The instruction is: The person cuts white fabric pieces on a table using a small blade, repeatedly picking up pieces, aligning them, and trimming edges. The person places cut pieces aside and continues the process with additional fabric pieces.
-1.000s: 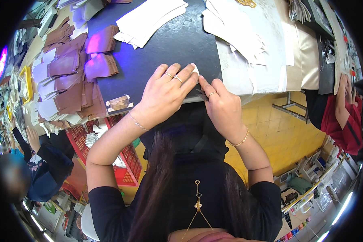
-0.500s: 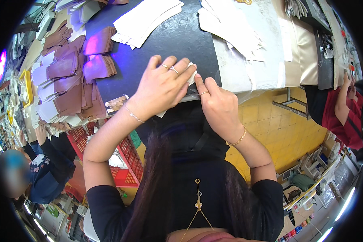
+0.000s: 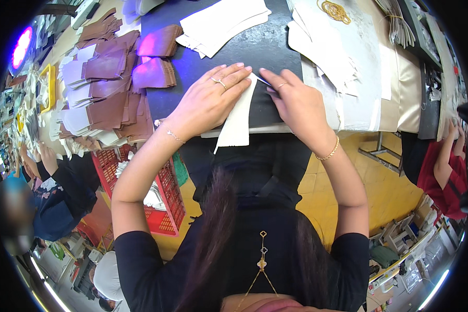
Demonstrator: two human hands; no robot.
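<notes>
My left hand (image 3: 209,99) lies flat, fingers together, on a white cut piece (image 3: 238,120) that hangs over the near edge of the dark work table (image 3: 255,49). A ring sits on one finger and a thin bracelet on the wrist. My right hand (image 3: 295,101) pinches the top right corner of the same white piece, fingers curled, with a ring and a gold bracelet. The two hands nearly touch at the piece's top edge.
A stack of white cut pieces (image 3: 221,23) lies at the table's far side, more white pieces (image 3: 327,57) to the right. Brown leather pieces (image 3: 109,88) pile up at left. A red crate (image 3: 158,203) stands below. Other people work at left (image 3: 52,192) and right (image 3: 447,161).
Both hands have shifted slightly along the table's near edge, and the white piece now shows more, hanging below my left hand over the edge.
</notes>
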